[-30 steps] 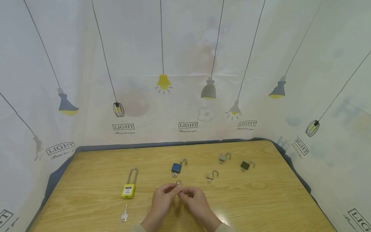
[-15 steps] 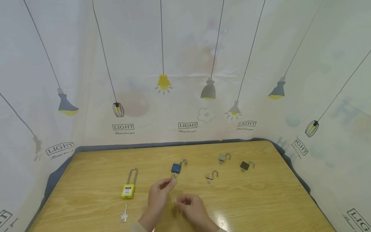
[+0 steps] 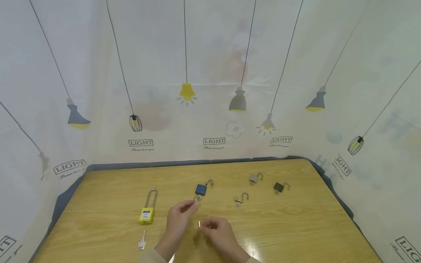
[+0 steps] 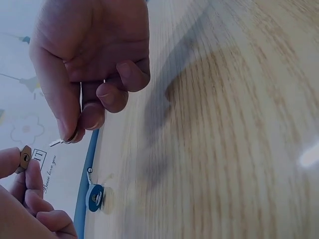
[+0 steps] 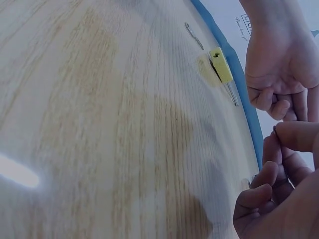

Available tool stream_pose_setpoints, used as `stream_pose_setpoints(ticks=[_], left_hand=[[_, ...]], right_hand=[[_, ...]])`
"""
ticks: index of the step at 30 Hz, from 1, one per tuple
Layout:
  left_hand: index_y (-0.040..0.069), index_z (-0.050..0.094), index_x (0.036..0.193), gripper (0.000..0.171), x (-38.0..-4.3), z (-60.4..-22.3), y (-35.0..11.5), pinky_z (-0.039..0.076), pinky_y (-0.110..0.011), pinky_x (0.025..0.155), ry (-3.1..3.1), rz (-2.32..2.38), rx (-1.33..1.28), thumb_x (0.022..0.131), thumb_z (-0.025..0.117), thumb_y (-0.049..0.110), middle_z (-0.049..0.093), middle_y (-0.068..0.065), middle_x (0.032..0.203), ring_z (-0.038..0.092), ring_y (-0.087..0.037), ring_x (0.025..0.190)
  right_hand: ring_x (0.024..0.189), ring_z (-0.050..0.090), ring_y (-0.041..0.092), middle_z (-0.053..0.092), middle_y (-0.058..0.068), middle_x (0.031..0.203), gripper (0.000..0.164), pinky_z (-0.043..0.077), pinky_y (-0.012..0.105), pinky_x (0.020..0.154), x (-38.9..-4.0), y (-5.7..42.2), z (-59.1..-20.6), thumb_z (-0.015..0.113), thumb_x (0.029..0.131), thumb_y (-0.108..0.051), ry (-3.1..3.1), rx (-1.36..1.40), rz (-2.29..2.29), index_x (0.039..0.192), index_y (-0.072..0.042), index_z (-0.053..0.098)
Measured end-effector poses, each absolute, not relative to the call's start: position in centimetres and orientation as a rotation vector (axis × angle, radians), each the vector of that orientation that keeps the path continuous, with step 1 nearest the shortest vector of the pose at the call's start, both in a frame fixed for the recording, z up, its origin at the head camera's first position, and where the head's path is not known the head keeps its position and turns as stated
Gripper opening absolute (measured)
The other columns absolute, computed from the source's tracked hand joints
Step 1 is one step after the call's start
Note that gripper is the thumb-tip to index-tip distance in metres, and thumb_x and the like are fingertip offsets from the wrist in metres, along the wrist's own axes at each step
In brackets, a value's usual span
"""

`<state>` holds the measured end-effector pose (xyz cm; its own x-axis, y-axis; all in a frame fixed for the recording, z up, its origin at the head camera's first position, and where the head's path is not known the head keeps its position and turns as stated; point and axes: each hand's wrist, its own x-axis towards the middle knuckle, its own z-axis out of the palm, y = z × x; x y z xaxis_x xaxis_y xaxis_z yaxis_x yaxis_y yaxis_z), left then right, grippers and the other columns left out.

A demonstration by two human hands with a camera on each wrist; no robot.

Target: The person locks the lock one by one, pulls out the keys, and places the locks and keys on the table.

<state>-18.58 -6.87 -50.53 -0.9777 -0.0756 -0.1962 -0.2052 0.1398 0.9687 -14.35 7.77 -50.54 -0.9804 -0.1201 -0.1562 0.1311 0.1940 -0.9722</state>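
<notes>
My left hand (image 3: 178,219) pinches a small key (image 4: 57,143) between thumb and forefinger, its blade sticking out past the fingertips in the left wrist view. My right hand (image 3: 217,232) pinches a small brass padlock (image 4: 25,157), seen end-on with its keyhole towards the left wrist camera. In the head view only a thin edge of this padlock shows, and my fingers cover much of it in the right wrist view. The two hands are apart, above the table. Just beyond my left fingertips lies a blue padlock (image 3: 201,189) with its shackle open and a key in it.
A yellow long-shackle padlock (image 3: 146,215) and a loose key (image 3: 141,241) lie at the left of the wooden table (image 3: 296,226). To the right are a brass padlock (image 3: 238,199), a grey padlock (image 3: 253,178) and a black padlock (image 3: 278,187), shackles open. A patterned curtain (image 3: 210,120) hangs behind.
Both hands were together at the small padlock, its shackle upward. My left hand has moved off to the left and away with the key; my right hand has drawn slightly nearer, holding the padlock.
</notes>
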Motion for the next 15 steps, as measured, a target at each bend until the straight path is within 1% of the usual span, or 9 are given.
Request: stream_pose_setpoints(ticks=[3, 7, 10, 15], left_hand=[[0.011, 0.067, 0.108, 0.037, -18.6, -50.5, -6.9, 0.043, -0.051, 0.096, 2.328, 1.942, -0.293, 0.086, 0.069, 0.04, 0.067, -0.004, 0.11, 0.058, -0.023, 0.106], [0.012, 0.068, 0.102, 0.034, -18.5, -50.5, -7.0, 0.046, -0.043, 0.088, 2.427, 1.864, -0.289, 0.084, 0.07, 0.041, 0.068, -0.002, 0.101, 0.058, -0.019, 0.097], [0.012, 0.07, 0.098, 0.029, -18.4, -50.6, -7.2, 0.048, -0.037, 0.081, 2.514, 1.822, -0.267, 0.083, 0.071, 0.038, 0.069, -0.001, 0.095, 0.059, -0.017, 0.089], [0.014, 0.071, 0.094, 0.021, -18.6, -51.0, -7.9, 0.049, -0.035, 0.077, 2.652, 1.718, -0.244, 0.084, 0.072, 0.033, 0.069, 0.001, 0.091, 0.059, -0.014, 0.085]], right_hand=[[0.075, 0.051, 0.014, 0.06, 0.0, 0.08, 0.012, 0.041, 0.028, 0.067, -14.7, 7.8, -51.5, 0.069, 0.082, -0.012, 2.26, 0.029, -1.891, 0.086, -0.001, 0.067], [0.077, 0.051, 0.015, 0.061, 0.0, 0.08, 0.011, 0.04, 0.03, 0.068, -15.1, 7.8, -52.6, 0.069, 0.081, -0.01, 2.246, 0.035, -1.912, 0.084, 0.0, 0.066], [0.076, 0.051, 0.015, 0.062, 0.001, 0.08, 0.011, 0.04, 0.029, 0.068, -15.1, 7.9, -52.8, 0.069, 0.08, -0.008, 2.264, 0.016, -1.909, 0.083, 0.002, 0.066], [0.075, 0.051, 0.015, 0.062, 0.001, 0.079, 0.012, 0.04, 0.029, 0.068, -14.9, 7.9, -51.9, 0.068, 0.079, -0.007, 2.275, 0.023, -1.887, 0.082, 0.003, 0.065]])
